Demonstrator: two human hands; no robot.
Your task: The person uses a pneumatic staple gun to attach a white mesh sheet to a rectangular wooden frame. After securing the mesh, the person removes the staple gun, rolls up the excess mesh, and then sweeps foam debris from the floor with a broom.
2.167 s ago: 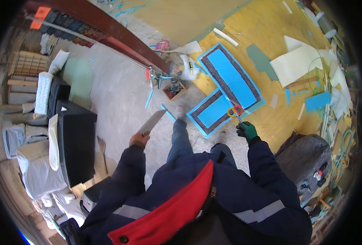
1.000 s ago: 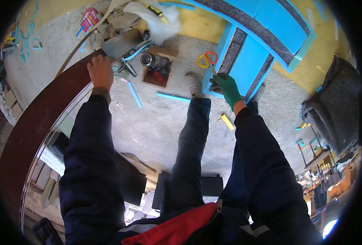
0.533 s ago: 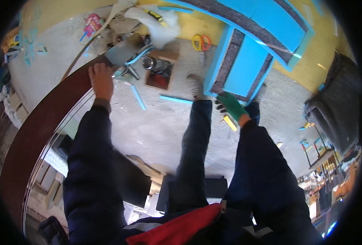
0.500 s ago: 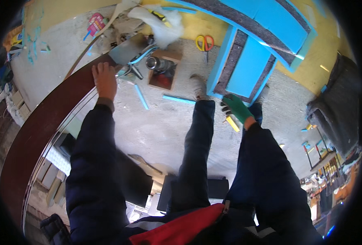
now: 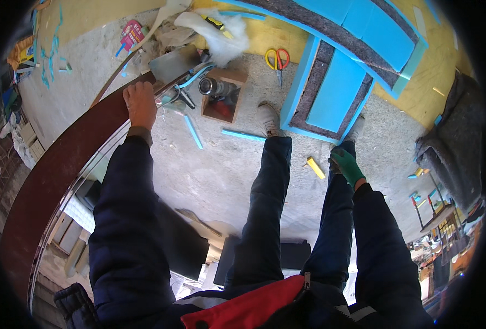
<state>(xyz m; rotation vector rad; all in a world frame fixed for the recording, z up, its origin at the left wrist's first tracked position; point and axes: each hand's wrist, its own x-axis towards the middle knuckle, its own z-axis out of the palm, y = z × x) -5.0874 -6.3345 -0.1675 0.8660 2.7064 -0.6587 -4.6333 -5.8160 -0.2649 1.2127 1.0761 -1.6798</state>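
My bare left hand [image 5: 140, 105] lies on a long dark red-brown board [image 5: 62, 156], its fingers stretched out over the surface. Just beyond the fingertips is a flat grey plate [image 5: 172, 63], close to a light blue curved strip [image 5: 196, 75]. My right hand [image 5: 346, 164] wears a green glove with grey fingers and is in front of my right lower leg. Its fingers are curled inward, and whatever is in them is hidden. A small yellow block [image 5: 315, 168] sits on the floor to the left of that glove.
Ahead stands a light blue foam-covered piece [image 5: 336, 90] with dark felt strips. Scissors [image 5: 278, 61] with red and yellow handles lie beside it. A wooden box [image 5: 219, 111] holds a metal flask [image 5: 208, 86]. Dark cloth [image 5: 454, 145] lies at right; blue strips [image 5: 243, 135] are on the floor.
My right hand has moved right and slightly down, away from the yellow block, and its fingers have curled in. My left hand stays on the board.
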